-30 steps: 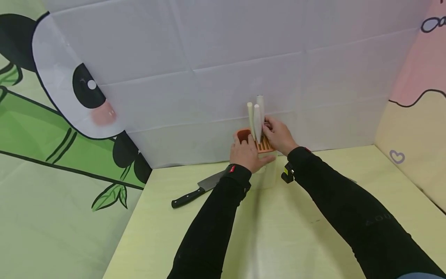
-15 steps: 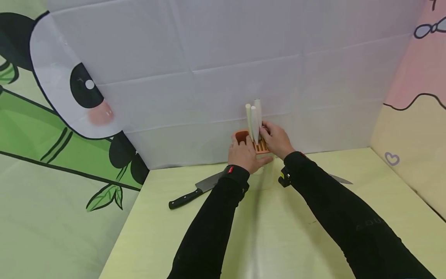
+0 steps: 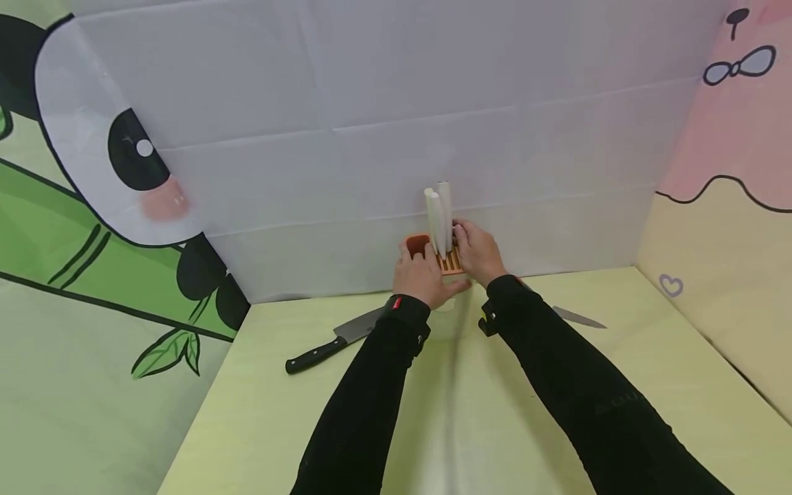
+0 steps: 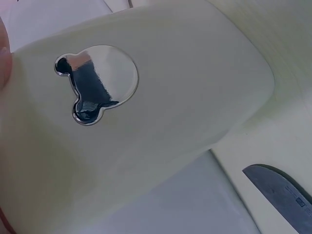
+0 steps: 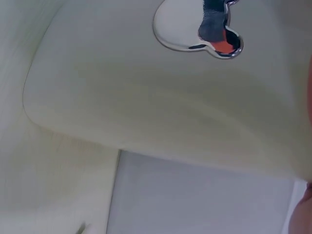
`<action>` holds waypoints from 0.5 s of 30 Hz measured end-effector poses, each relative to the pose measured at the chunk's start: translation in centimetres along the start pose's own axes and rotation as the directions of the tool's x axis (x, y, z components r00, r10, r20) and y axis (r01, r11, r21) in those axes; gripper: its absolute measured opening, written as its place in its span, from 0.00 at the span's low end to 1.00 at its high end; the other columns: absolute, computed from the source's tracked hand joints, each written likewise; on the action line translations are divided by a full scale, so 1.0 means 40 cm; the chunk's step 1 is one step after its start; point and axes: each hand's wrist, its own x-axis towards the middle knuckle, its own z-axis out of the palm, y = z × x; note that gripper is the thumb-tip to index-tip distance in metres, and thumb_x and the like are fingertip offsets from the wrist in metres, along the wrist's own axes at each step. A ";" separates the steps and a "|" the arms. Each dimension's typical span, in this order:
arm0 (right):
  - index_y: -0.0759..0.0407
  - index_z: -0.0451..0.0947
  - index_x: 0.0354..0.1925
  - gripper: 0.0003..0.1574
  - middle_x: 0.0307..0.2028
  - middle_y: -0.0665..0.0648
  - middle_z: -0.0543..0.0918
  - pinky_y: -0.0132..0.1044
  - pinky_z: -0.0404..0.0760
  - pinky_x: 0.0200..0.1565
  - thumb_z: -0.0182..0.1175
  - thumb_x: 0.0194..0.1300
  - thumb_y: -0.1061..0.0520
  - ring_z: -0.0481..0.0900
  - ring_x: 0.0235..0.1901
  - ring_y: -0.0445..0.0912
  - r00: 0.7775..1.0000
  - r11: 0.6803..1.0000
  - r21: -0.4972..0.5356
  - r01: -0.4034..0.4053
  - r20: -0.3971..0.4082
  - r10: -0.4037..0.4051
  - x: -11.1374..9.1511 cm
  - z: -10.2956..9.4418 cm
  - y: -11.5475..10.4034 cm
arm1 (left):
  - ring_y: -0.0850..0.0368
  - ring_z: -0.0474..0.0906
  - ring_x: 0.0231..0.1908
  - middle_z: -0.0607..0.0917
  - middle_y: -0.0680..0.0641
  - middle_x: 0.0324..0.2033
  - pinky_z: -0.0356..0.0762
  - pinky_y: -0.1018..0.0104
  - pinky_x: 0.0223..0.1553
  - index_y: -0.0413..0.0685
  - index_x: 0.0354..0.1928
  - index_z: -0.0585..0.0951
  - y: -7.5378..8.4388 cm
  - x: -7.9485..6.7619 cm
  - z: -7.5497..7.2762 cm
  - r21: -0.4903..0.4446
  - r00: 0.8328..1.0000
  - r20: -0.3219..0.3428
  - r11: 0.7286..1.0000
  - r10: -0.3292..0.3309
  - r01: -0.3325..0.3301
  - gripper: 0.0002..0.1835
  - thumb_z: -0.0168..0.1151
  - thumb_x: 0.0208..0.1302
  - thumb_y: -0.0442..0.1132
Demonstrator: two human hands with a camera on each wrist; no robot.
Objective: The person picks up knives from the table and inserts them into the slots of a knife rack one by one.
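Note:
A pale cream knife holder (image 4: 195, 83) with an orange slotted top (image 3: 453, 262) stands against the back wall; a shiny bear-shaped emblem (image 4: 109, 78) sits on its front. Several white, slim handles (image 3: 439, 223) rise from it; what they belong to is hidden. My left hand (image 3: 421, 278) grips the holder's left front, fingers over the rim and thumb stretched across the front. My right hand (image 3: 479, 251) holds its right side by the top, beside the handles; its fingertips are partly hidden. Only slivers of fingers show in the wrist views.
A black-handled cleaver (image 3: 334, 344) lies on the table left of my left forearm. To the right, a pointed knife blade (image 3: 578, 317) shows from behind my right sleeve. A white cloth wall (image 3: 309, 172) rises directly behind the holder.
The head view has turned slightly to the right, so everything sits further left. More of the pointed blade shows beside my right sleeve. Both hands keep their places on the holder.

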 end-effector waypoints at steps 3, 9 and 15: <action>0.60 0.67 0.62 0.23 0.54 0.63 0.77 0.51 0.71 0.56 0.38 0.77 0.52 0.73 0.53 0.54 1.000 1.000 -0.002 -0.014 0.011 0.015 -0.004 0.004 -0.006 | 0.34 0.55 0.64 0.80 0.39 0.48 0.62 0.52 0.63 0.38 0.65 0.63 -0.003 -0.007 -0.002 -0.001 1.000 0.005 1.000 -0.003 0.003 0.60 0.43 0.45 0.84; 0.62 0.63 0.64 0.23 0.54 0.64 0.76 0.50 0.72 0.55 0.40 0.76 0.56 0.73 0.53 0.54 0.997 1.000 -0.013 -0.021 0.068 0.022 -0.016 0.006 -0.023 | 0.33 0.54 0.64 0.80 0.39 0.49 0.63 0.51 0.62 0.38 0.65 0.64 -0.010 -0.018 0.004 -0.019 1.000 0.000 1.000 -0.011 0.011 0.59 0.47 0.45 0.83; 0.63 0.62 0.64 0.23 0.53 0.66 0.76 0.49 0.74 0.51 0.39 0.76 0.58 0.75 0.51 0.55 0.998 0.998 -0.062 0.005 0.062 -0.001 -0.007 -0.010 -0.026 | 0.33 0.54 0.64 0.77 0.39 0.53 0.70 0.50 0.57 0.38 0.66 0.61 -0.006 0.003 0.005 -0.005 1.000 -0.003 1.000 -0.001 0.001 0.62 0.43 0.44 0.84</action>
